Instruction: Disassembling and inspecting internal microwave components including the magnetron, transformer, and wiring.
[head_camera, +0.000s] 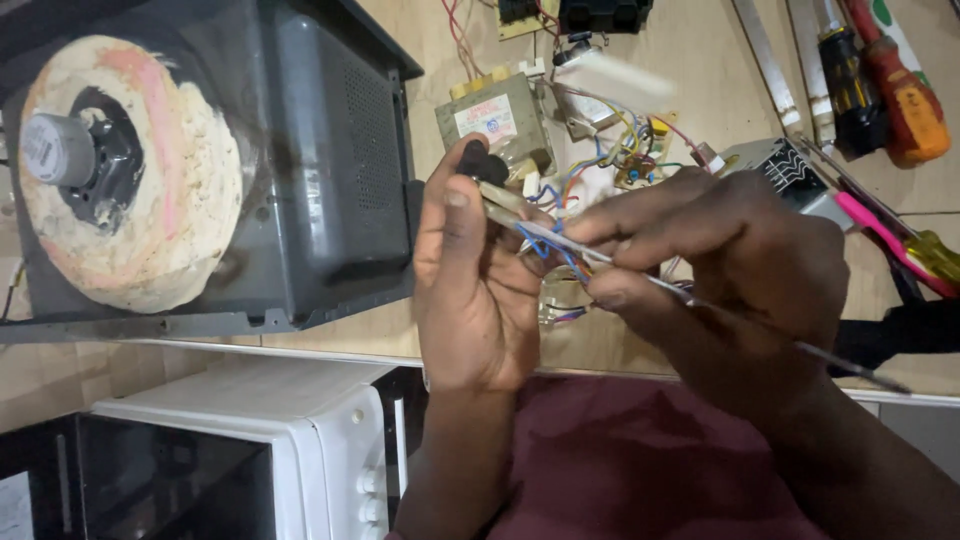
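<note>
My left hand (478, 290) pinches a small black part with a pale plug (490, 170) from which blue, white and orange wires (545, 240) run. My right hand (730, 265) grips a thin metal probe (840, 362), its tip laid against those wires close to the left thumb. Both hands hover over the wooden bench, just in front of a boxy transformer (495, 120) and a tangle of coloured wires (625, 150).
A dark grey microwave casing (330, 180) lies on its side at left, with a crusted round plate and motor (130, 170). A white microwave (250, 450) sits below the bench edge. Screwdrivers with orange and yellow handles (905, 100) lie at right.
</note>
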